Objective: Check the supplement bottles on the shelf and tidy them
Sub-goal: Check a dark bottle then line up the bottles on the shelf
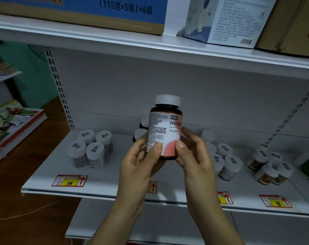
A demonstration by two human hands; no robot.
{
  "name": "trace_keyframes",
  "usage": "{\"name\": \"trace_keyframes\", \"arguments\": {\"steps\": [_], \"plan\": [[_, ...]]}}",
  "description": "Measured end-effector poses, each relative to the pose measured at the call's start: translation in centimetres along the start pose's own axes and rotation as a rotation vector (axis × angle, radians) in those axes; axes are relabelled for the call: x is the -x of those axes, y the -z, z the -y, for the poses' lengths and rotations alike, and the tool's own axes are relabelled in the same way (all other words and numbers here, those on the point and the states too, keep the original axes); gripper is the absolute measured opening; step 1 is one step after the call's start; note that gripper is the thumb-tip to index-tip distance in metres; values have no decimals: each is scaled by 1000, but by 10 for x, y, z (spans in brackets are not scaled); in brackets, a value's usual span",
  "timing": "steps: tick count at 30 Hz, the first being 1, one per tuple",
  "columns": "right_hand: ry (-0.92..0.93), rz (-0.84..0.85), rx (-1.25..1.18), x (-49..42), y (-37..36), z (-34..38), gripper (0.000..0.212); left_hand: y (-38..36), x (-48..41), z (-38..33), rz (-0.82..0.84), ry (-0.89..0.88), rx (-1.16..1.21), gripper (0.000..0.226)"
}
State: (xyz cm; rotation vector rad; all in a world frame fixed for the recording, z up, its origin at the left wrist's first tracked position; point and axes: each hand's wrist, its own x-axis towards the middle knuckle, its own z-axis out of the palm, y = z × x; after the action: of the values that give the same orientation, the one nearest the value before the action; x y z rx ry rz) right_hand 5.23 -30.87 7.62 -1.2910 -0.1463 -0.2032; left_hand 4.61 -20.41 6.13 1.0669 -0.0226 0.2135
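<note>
Our fingers (pixel 156 149) are wrapped round the lower half of one supplement bottle (pixel 165 128). The left hand (pixel 139 163) and right hand (pixel 196 156) both grip it, thumbs pressed on the label. We reckon it's held upright, up off the shelf (pixel 115 183), so the small print faces us for checking, and two hands make it easy to turn. Its white cap (pixel 168 100) sits above the fingers and looks closed.

Just behind the fingers are a couple of dark bottles (pixel 141 134), mostly hidden by the held one and our left hand, so no clue how many. Off to the left of the fingers there's a cluster of four capped bottles (pixel 90 151). To the right there are more bottles (pixel 226 160), some tucked behind our right hand. Below the fingers, a price tag (pixel 152 186) is half covered by our left wrist. The label's fine print is too blurry to read, honestly.
</note>
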Motion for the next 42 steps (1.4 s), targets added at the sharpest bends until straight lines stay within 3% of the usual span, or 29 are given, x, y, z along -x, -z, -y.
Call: {"name": "trace_keyframes", "arguments": {"steps": [5, 8, 11, 13, 18, 20, 25, 30, 36, 42], "plan": [[-11, 97, -41, 16, -12, -2, 47, -5, 9, 10, -206, -377, -401, 50], [-73, 110, -110, 18, -13, -3, 49, -3, 17, 21, -182, -562, -639, 44], [-116, 63, -136, 16, -7, -1, 47, 0, 26, 22, -103, -562, -633, 44], [-125, 60, -126, 16, -1, -2, 45, 3, 30, 20, -64, -482, -508, 44], [-93, 72, -87, 17, 4, -8, 50, 8, 28, 21, 113, 43, -120, 60], [-86, 69, -52, 17, 6, -5, 46, 5, 30, 22, 127, 113, -24, 59], [-14, -4, 35, 24, 4, -1, 35, -2, 32, 20, -122, -21, 18, 51], [52, -32, 18, 39, -2, -6, 29, -4, 33, 19, -203, -224, -164, 58], [-14, 126, 73, 44, -11, 0, 60, -7, 37, 20, -230, -399, -342, 63], [-54, 17, -48, 34, -4, 8, 49, -3, 45, 24, -151, -583, -585, 41]]}}
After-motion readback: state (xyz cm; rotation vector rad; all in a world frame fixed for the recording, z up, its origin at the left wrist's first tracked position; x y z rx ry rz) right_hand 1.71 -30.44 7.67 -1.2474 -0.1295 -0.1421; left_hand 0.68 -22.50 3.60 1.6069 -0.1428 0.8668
